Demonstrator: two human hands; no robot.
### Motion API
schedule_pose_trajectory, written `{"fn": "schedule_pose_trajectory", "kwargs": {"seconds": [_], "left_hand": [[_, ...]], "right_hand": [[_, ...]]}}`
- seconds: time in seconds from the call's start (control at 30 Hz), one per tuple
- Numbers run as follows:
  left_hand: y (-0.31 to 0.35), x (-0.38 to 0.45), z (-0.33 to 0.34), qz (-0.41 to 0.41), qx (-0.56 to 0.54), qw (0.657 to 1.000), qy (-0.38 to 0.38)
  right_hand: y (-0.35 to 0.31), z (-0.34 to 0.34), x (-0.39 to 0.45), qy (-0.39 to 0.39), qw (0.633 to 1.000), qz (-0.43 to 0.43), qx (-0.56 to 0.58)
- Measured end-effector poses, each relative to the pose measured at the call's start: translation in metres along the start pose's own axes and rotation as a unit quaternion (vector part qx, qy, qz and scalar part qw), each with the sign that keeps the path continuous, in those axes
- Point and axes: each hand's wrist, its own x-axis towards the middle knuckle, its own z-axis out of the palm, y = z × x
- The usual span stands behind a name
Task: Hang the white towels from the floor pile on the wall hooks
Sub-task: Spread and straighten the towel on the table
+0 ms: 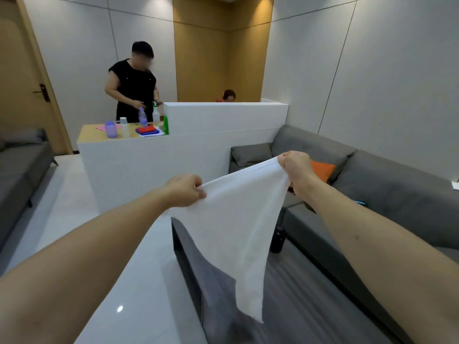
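Note:
A white towel [236, 219] hangs spread in front of me, held up by its top edge. My left hand [185, 189] pinches the left corner of that edge. My right hand [295, 167] grips the right corner, a little higher and farther away. The towel's lower end tapers to a point that dangles above the floor. No wall hooks and no floor pile of towels show in this view.
A grey sofa [372, 184] with an orange cushion [321, 170] runs along the right wall. A white counter [139, 160] stands ahead, bottles and folded cloths on top, a person [133, 83] behind it. Another grey seat [19, 170] is at left, a door [22, 78] beyond. A dark bottle [277, 240] stands on the floor.

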Motion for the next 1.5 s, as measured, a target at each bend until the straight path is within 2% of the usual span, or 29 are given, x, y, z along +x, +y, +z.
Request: {"fn": "schedule_pose_trajectory", "kwargs": {"seconds": [0.1, 0.23, 0.3, 0.43, 0.5, 0.77, 1.0, 1.13, 1.27, 1.37, 1.5], "left_hand": [[0.008, 0.018, 0.001, -0.011, 0.000, 1.000, 0.023], [0.028, 0.040, 0.007, -0.054, -0.018, 0.998, 0.009], [0.038, 0.051, 0.010, -0.082, 0.008, 0.996, 0.021], [0.046, 0.071, 0.013, -0.125, 0.065, 0.985, 0.098], [0.041, 0.081, 0.014, -0.133, 0.095, 0.981, 0.101], [-0.028, 0.163, 0.006, -0.196, 0.144, 0.962, 0.122], [-0.099, 0.246, -0.003, -0.220, 0.130, 0.954, 0.159], [-0.112, 0.277, -0.027, -0.216, 0.104, 0.946, 0.217], [-0.103, 0.286, -0.045, -0.210, 0.087, 0.933, 0.280], [-0.086, 0.273, -0.048, -0.195, 0.092, 0.932, 0.290], [-0.049, 0.238, -0.027, -0.201, 0.073, 0.935, 0.282]], "right_hand": [[0.005, -0.010, 0.041, -0.004, 1.000, -0.013, -0.014], [0.013, -0.024, 0.090, -0.009, 0.999, -0.047, -0.017], [0.017, -0.030, 0.114, -0.009, 0.999, -0.051, -0.013], [0.026, -0.037, 0.156, -0.031, 0.998, -0.043, -0.024], [0.034, -0.036, 0.180, -0.032, 0.998, -0.052, -0.020], [0.050, 0.019, 0.277, -0.021, 0.997, -0.070, -0.035], [0.053, 0.098, 0.351, 0.043, 0.992, -0.079, -0.090], [0.035, 0.116, 0.377, 0.043, 0.997, -0.066, -0.027], [0.025, 0.113, 0.388, 0.049, 0.995, -0.081, -0.014], [0.025, 0.094, 0.384, 0.036, 0.996, -0.083, -0.003], [0.046, 0.054, 0.362, -0.019, 0.998, -0.065, 0.010]]}}
